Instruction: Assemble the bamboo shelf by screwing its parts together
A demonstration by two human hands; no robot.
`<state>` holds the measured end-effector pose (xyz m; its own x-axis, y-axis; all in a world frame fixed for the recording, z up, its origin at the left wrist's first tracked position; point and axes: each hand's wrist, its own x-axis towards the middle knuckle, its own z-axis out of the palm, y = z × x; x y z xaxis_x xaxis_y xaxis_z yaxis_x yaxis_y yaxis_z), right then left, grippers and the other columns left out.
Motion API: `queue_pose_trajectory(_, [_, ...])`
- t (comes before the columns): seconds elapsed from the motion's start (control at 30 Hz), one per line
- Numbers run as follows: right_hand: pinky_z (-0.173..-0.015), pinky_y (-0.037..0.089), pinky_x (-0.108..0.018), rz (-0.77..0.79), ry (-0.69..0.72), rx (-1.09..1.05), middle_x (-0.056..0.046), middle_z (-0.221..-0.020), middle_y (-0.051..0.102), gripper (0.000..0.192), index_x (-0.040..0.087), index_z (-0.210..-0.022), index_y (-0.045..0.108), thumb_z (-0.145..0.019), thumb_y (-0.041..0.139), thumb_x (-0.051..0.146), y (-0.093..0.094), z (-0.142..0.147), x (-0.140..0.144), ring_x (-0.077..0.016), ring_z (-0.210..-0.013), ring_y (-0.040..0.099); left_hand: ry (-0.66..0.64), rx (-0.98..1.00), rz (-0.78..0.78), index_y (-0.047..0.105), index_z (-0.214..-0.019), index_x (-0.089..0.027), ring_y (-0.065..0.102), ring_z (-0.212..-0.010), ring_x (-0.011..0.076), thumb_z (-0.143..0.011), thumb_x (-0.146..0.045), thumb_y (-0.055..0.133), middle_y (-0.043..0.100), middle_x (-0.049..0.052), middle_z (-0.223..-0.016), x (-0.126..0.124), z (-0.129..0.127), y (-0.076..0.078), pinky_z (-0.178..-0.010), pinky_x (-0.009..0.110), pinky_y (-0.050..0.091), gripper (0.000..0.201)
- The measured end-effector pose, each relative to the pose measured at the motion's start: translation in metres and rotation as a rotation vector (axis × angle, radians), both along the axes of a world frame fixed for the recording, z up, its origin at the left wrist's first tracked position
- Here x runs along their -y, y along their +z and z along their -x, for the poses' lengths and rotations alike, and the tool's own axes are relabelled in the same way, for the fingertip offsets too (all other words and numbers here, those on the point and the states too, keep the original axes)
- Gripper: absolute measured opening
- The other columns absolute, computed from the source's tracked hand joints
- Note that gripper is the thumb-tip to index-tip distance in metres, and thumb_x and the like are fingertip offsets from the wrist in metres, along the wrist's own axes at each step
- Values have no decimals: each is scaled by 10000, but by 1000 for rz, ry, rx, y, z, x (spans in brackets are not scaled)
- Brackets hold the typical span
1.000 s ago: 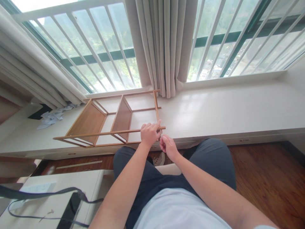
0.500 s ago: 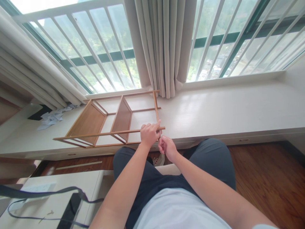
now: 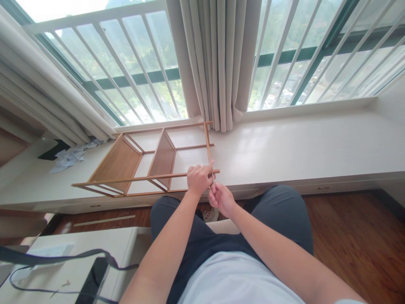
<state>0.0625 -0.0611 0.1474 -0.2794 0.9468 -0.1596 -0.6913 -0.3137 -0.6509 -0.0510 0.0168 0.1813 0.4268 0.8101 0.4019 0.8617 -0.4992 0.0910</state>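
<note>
A brown wooden shelf frame [image 3: 162,153] with two panels lies on its side on the white window ledge. My left hand [image 3: 199,178] is closed round the near right end of its front rail, by the corner where a crossbar meets it. Just below, my right hand [image 3: 222,198] pinches a thin, light metal tool [image 3: 213,179] that points up at that corner. The tool's tip and whatever it touches are hidden by my left fingers, and its exact kind is too small to tell.
The white ledge [image 3: 284,143] runs on to the right below barred windows. Crumpled white papers [image 3: 68,159] lie at its left end beside a dark flat thing. A white table [image 3: 120,245] at lower left bears a black phone-like slab [image 3: 91,280], small pieces and a dark strap [image 3: 79,254].
My right hand has turned slightly at the wrist, with the thin tool still in its fingers. The left hand and the shelf frame keep their places; the view has shifted a little.
</note>
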Motion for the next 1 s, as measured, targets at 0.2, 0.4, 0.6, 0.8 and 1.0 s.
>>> queue_pose_trajectory(0.2, [-417,175,-233,45,79,-169,68,-530,388,339,244,-739,370,-922,531,479,0,0,4,-105,-438,229,6,-17,5,582,-1435,-299,638,-901,262,-903,-377,626,772,68,-914,-1,0,0,-840,418,352,540])
queue_pose_trajectory(0.4, [-439,173,-228,60,90,-284,68,-555,290,319,246,-749,337,-950,519,414,3,2,6,-122,-483,192,7,-37,4,598,-1418,-309,633,-877,257,-918,-403,615,768,62,-885,-2,0,1,-819,409,350,509])
queue_pose_trajectory(0.6, [-422,158,-218,109,87,-169,82,-550,392,339,237,-789,417,-879,628,487,-1,2,3,-86,-445,236,2,-20,0,612,-1403,-308,637,-883,254,-917,-385,615,767,62,-887,-1,-1,3,-817,409,349,492])
queue_pose_trajectory(0.8, [-406,151,-229,83,-215,341,112,-504,380,441,256,-791,397,-834,632,627,-14,1,-2,-84,-406,239,13,-27,-1,611,-1409,-297,640,-881,260,-911,-383,616,763,68,-876,-1,-1,2,-812,414,343,505])
queue_pose_trajectory(1.0, [-586,308,-265,-264,-362,954,56,-591,392,441,225,-679,397,-968,470,550,-7,-10,1,-122,-576,368,9,-22,-35,620,-1400,-300,639,-868,257,-895,-378,636,759,60,-852,-3,-1,0,-806,408,333,511])
